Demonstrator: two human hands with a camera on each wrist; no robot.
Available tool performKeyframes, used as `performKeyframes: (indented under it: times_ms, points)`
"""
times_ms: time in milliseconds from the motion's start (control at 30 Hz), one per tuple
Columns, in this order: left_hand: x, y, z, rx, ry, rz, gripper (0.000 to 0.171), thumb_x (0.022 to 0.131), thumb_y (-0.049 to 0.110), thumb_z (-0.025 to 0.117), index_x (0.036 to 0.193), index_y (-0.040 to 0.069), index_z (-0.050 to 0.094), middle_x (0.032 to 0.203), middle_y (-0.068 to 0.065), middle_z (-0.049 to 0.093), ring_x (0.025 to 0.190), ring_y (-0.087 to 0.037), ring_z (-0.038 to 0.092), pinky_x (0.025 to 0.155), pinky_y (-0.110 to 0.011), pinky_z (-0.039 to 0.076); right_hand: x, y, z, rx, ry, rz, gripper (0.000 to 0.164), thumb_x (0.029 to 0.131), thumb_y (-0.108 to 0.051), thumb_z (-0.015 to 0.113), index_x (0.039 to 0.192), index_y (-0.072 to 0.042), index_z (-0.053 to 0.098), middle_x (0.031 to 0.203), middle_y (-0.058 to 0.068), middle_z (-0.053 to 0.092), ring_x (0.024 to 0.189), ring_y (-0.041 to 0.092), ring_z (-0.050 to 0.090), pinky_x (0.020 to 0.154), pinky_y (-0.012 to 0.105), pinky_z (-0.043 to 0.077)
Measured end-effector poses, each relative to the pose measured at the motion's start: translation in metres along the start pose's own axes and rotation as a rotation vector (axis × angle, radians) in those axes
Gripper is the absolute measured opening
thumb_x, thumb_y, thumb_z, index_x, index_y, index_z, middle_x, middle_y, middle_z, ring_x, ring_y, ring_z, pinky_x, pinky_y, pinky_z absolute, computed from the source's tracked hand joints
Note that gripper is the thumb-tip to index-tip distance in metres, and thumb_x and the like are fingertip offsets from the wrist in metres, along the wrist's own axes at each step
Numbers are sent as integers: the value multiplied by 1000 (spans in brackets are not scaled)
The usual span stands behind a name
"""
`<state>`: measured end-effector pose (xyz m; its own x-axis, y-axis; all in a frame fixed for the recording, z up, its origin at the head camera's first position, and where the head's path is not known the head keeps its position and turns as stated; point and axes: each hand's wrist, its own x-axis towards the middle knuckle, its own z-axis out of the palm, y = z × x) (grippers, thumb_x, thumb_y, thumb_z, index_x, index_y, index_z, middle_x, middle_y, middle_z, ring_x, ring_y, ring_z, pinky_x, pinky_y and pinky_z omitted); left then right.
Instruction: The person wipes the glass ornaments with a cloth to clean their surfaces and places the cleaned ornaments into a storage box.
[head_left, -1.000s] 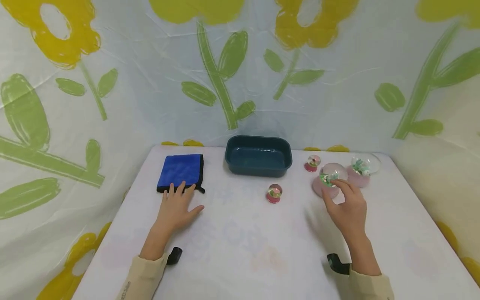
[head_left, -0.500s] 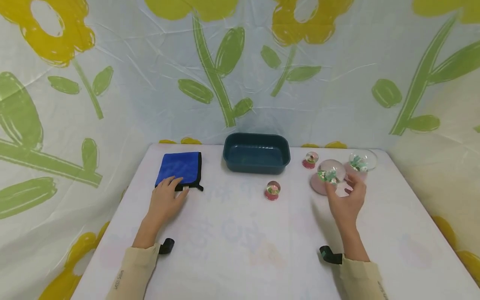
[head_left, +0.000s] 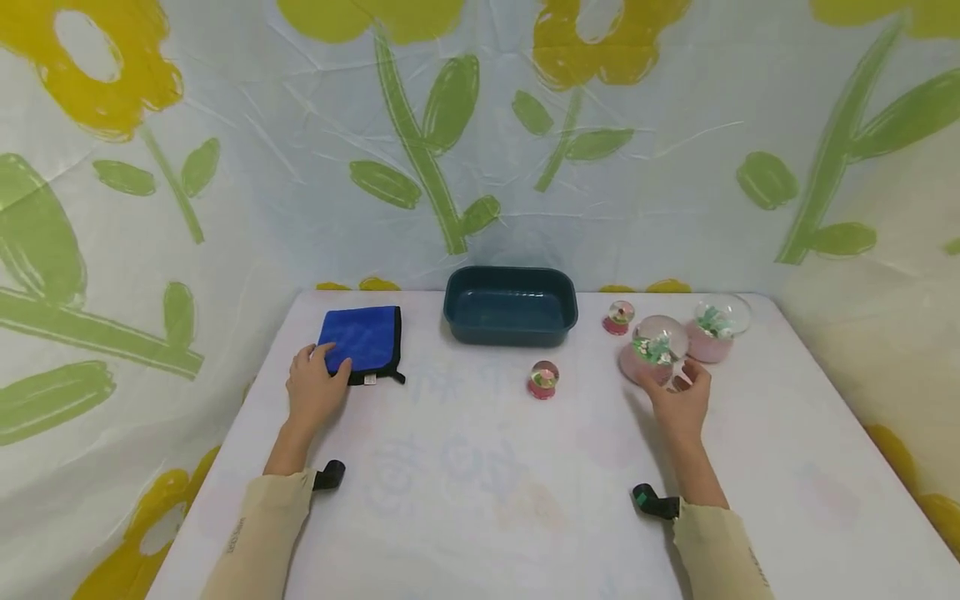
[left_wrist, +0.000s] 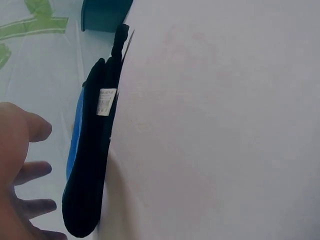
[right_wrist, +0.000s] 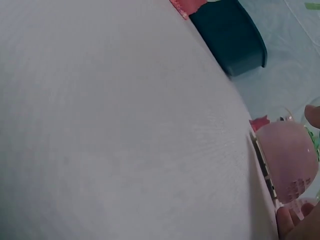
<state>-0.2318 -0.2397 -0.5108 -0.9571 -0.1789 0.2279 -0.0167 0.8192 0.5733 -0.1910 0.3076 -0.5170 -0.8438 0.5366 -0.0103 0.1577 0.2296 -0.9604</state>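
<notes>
My left hand [head_left: 313, 387] is at the near left corner of a folded blue cloth [head_left: 363, 337] with black edging. Its fingers are spread and slightly bent, overlapping the cloth in the head view; the left wrist view shows them beside the cloth's edge [left_wrist: 85, 175], apart from it. At the right, my right hand [head_left: 678, 410] reaches round a large snow globe [head_left: 637, 365] with a pink base, thumb in front and fingers on its right side. In the right wrist view, thumb and fingertips lie on either side of the pink base [right_wrist: 287, 160], loosely spaced around it.
A second large pink snow globe [head_left: 707, 346] stands just behind and right of the first. Two small snow globes, one at the back [head_left: 618, 318] and one nearer the middle [head_left: 543, 382], flank a dark teal tray [head_left: 510, 337]. A flowered sheet [head_left: 300, 208] hangs behind the table.
My left hand has slid left along the cloth's near edge to its corner. My right hand has lowered from the globe's dome to its base, fingers moving to its right side.
</notes>
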Motion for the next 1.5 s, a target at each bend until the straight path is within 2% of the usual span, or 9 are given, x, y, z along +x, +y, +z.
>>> performKeyframes:
  times_ms: [200,333,467,667,867,1000,1100,1300,1500]
  points:
    - [13,8,11,-29,-32,-75,68,92,46,60,141,3,43,142,-27,38,125,-51,34,96,-66,29,5,1,-8,-49,-57,-6,93,83,-34,77,151,-10,18,152,11,27,131,28,34,105,40,34]
    - [20,10,14,-32,-48,-147,79,87,53,64,146,6,37,142,-27,39,123,-54,35,95,-66,27,10,0,-10,-90,-89,-25,94,84,-30,77,152,-9,16,151,14,28,131,29,34,105,41,33]
    - [26,9,15,-34,-51,-179,87,84,54,68,149,8,32,141,-28,40,121,-55,36,93,-66,27,17,-2,-11,-119,-101,-58,94,83,-29,78,151,-7,18,149,17,30,132,31,34,106,45,32]
    - [28,3,12,-110,-68,-172,84,80,43,77,144,3,40,140,-28,43,125,-50,38,100,-61,30,21,0,-12,-194,-115,-87,88,83,-22,77,150,-3,23,150,19,33,135,34,33,108,48,29]
    - [27,-9,0,-241,13,-167,71,80,30,81,137,2,51,142,-24,45,132,-44,37,104,-56,33,30,0,3,-235,-154,-139,91,80,-26,81,149,-2,27,147,21,37,135,36,35,109,49,29]
    - [26,-14,-3,-291,4,-138,66,82,25,79,137,4,51,145,-22,43,136,-41,33,107,-55,29,34,-1,8,-262,-138,-144,93,77,-29,83,148,-2,30,146,22,40,133,37,37,107,50,30]
    - [24,-16,-1,-339,-31,-130,64,84,23,77,139,5,49,147,-21,40,139,-39,29,109,-54,26,34,2,8,-267,-115,-139,91,75,-29,84,147,-2,34,144,21,42,131,36,39,106,49,32]
    - [21,-17,5,-459,-103,-235,67,86,21,75,145,10,45,153,-19,30,143,-36,19,113,-50,18,32,8,8,-287,-115,-114,89,74,-36,85,143,-3,41,141,20,47,129,33,42,105,48,35]
    - [25,-11,17,-525,-79,-163,63,86,13,75,142,8,47,152,-18,33,143,-34,20,113,-50,17,29,10,-2,-280,-108,-86,91,75,-42,82,145,-4,38,143,19,44,130,32,40,106,48,33]
